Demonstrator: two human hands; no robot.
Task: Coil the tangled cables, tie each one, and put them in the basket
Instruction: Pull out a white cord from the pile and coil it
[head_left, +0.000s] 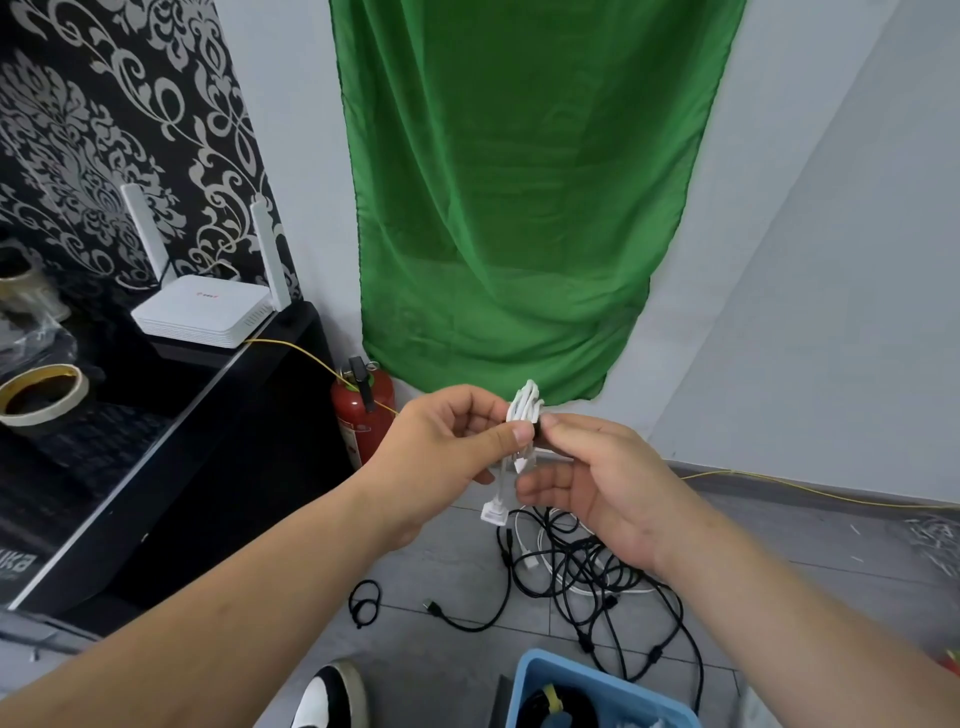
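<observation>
At nine o'clock of the view, one white router (202, 312) with two upright antennas sits on a black cabinet (208, 467). One roll of tape (31, 415) lies on the cabinet at the router's eight o'clock. One red fire extinguisher (358, 421) stands on the floor against the cabinet's right side. At twelve o'clock one green cloth (519, 208) hangs on the wall.

Two bare hands meet just below the middle. The left hand (441, 452) has its fingers curled in, and its thumb and forefinger pinch one white cable (523, 408). This cable is folded into a short bundle and held upright in the air, with its plugs hanging at the hand's five o'clock. The right hand (608, 483) comes in from four o'clock. Its thumb and forefinger tips close on one black tie (537, 432) at the bundle's waist, and its other fingers lie loosely bent beneath.

On the floor at six o'clock from the bundle lies one tangle of cables (597, 577). They are mostly black with at least one white, and their number cannot be told. One small black loop (363, 605) lies apart at the tangle's nine o'clock. One blue basket (540, 670) stands at the view's six o'clock, just beside the tangle, with dark coils inside. One shoe (332, 696) shows at the basket's nine o'clock.
</observation>
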